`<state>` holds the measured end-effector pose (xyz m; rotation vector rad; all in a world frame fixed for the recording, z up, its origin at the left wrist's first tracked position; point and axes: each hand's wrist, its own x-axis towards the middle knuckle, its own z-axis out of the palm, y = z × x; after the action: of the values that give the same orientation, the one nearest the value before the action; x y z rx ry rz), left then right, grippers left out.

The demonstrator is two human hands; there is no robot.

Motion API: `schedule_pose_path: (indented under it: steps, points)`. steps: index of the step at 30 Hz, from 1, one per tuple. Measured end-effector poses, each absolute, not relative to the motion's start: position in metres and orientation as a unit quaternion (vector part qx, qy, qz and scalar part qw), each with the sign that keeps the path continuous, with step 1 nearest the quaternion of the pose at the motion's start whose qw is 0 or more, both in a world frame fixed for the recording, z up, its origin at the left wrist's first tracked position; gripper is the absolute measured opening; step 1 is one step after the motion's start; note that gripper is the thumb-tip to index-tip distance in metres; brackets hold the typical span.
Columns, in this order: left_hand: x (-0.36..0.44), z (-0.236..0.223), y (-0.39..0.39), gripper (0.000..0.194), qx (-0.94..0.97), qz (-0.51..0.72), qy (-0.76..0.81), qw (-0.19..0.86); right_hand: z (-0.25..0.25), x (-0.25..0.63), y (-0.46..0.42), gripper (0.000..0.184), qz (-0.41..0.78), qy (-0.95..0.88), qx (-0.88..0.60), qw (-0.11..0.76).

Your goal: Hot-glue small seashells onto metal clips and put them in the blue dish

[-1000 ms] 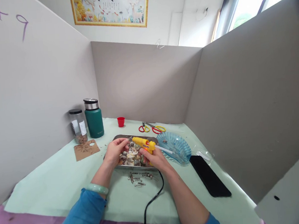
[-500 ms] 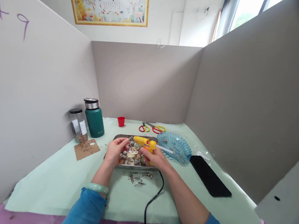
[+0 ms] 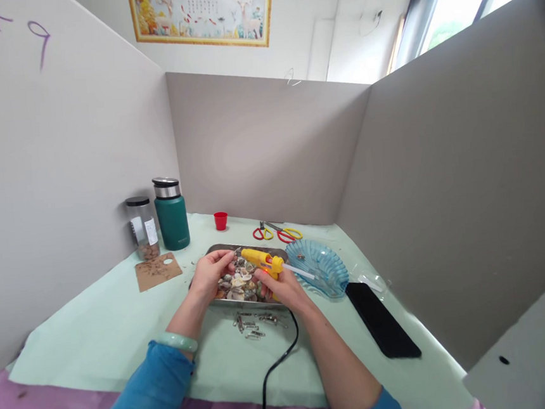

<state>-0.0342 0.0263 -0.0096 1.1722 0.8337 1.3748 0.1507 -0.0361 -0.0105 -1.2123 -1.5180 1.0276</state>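
Note:
My right hand point(image 3: 282, 289) is wrapped round a yellow hot glue gun point(image 3: 262, 261), with a clear glue stick point(image 3: 300, 271) poking out of its back end. The gun's nozzle points left, close to the fingertips of my left hand point(image 3: 213, 273). Those fingers are pinched together on a small thing that I cannot make out. Both hands are over a metal tray point(image 3: 224, 303) filled with seashells point(image 3: 239, 286). In front of the tray lies a loose pile of small metal clips point(image 3: 252, 326).
A blue shell-shaped dish point(image 3: 325, 266) and a black phone-like slab point(image 3: 382, 319) lie to the right. Behind are scissors point(image 3: 290, 234) and a red cup point(image 3: 221, 221). A green flask point(image 3: 172, 216), a jar point(image 3: 143, 228) and a brown card point(image 3: 158, 272) stand left. A black cord point(image 3: 277, 362) runs toward me.
The glue gun has shifted very slightly left, its nozzle nearer my left fingertips. Both hands otherwise keep their hold, and the view has moved a little.

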Motion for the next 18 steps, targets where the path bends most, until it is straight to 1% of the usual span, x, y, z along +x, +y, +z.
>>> schedule_pose_path:
  steps: [18]
  points:
    - [-0.0348,-0.0113,0.0275,0.030,0.497,0.579,0.353,0.541,-0.0113,0.1505,-0.0359,0.039,0.410,-0.618,-0.489,0.458]
